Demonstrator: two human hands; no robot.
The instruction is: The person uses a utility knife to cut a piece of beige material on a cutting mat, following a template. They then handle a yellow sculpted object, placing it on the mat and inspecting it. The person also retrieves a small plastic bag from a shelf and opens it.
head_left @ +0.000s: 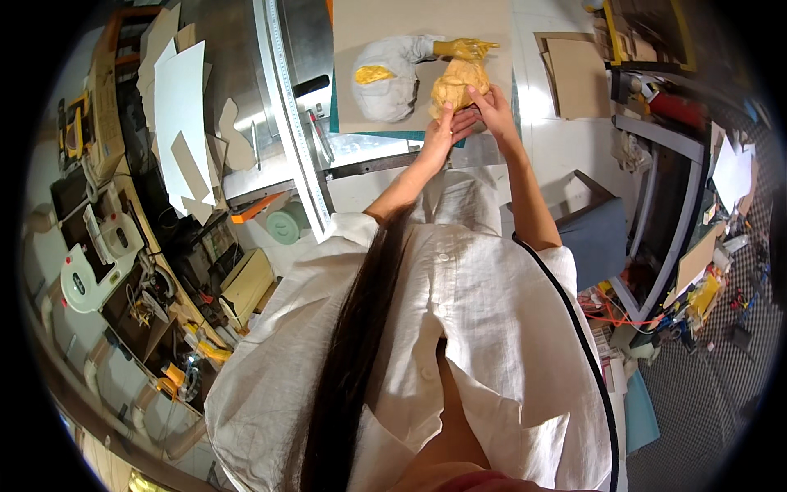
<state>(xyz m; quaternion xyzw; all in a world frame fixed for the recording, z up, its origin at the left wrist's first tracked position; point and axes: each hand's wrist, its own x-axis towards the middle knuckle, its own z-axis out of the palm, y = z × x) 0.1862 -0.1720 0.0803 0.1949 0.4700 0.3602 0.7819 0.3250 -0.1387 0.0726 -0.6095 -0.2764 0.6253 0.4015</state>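
Observation:
Between my two hands is a lumpy yellow-orange mass (455, 86), like clay or foam; I cannot tell which. My left hand (447, 131) supports its near side, thumb pressed on the front and the other fingers stretched under it. My right hand (493, 111) grips its right side, thumb on top. Just left of it lies a curved grey form (385, 92) with a yellow patch (375, 75) on it. From that form's right end a yellow hand-shaped piece (466, 49) reaches out behind the lump. Both rest on a brown board (361, 20).
A green cutting mat (334, 111) shows beneath the board. To the left run a long metal rail (287, 98) and white sheets (182, 107). Cardboard sheets (580, 82) lie at the right, near a dark grey seat (586, 242) and a metal-framed rack (668, 135). A round green container (284, 225) stands below the table.

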